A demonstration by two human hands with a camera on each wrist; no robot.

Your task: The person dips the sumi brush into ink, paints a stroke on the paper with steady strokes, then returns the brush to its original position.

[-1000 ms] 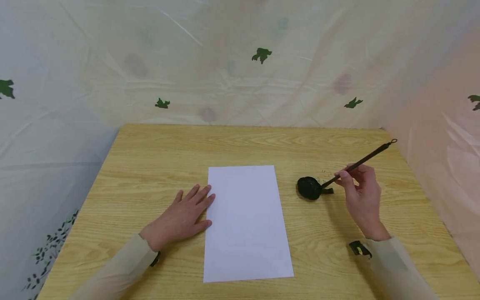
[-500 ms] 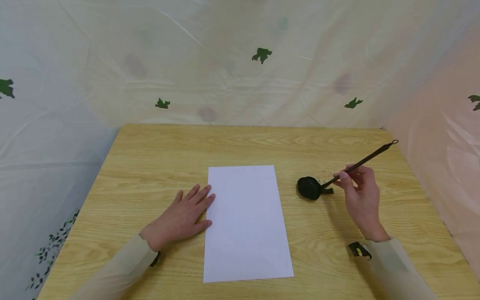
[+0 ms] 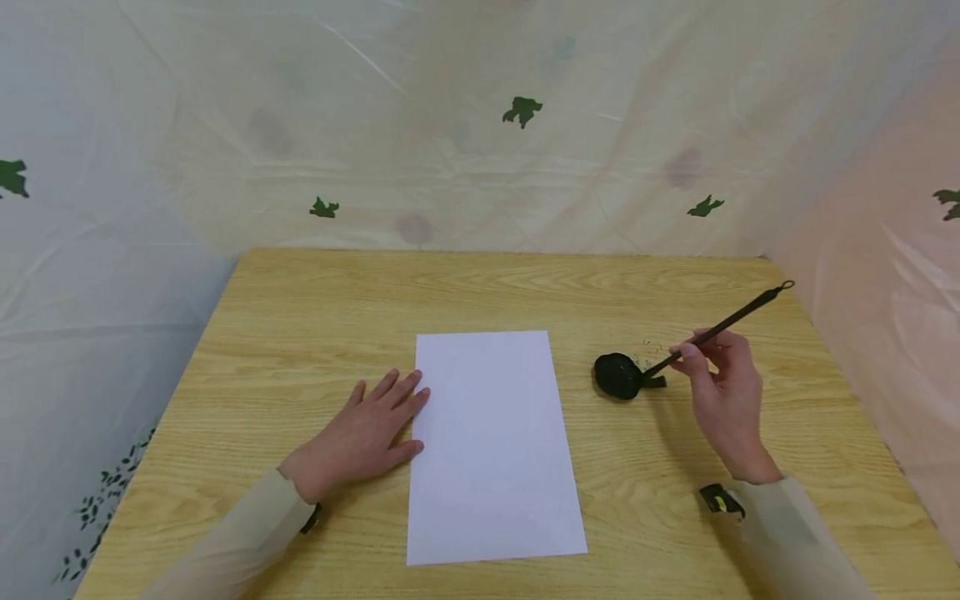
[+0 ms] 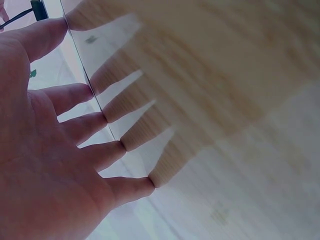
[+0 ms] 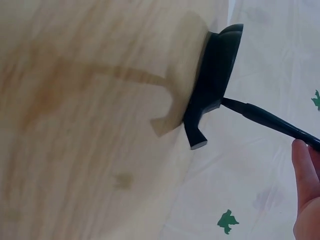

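Note:
A blank white sheet of paper (image 3: 491, 450) lies upright in the middle of the table. My left hand (image 3: 360, 437) rests palm down at its left edge, fingers spread and straight, with fingertips touching the paper; the left wrist view shows the hand (image 4: 55, 135) from the palm side. To the right of the sheet sits a small black ink dish (image 3: 618, 377) with a short stem. My right hand (image 3: 726, 392) pinches a dark writing brush (image 3: 731, 319) with a loop at its end. The brush (image 5: 270, 120) slants down, its tip at the dish's (image 5: 212, 75) rim near the stem.
The wood-grain table (image 3: 300, 300) has small dark specks (image 3: 648, 350) behind the dish. Pale curtains (image 3: 450, 167) with green bird shapes hang along the back and both sides.
Very little differs. The right hand and brush shift by a hair, with the tip staying at the dish. The left hand and the paper stay still.

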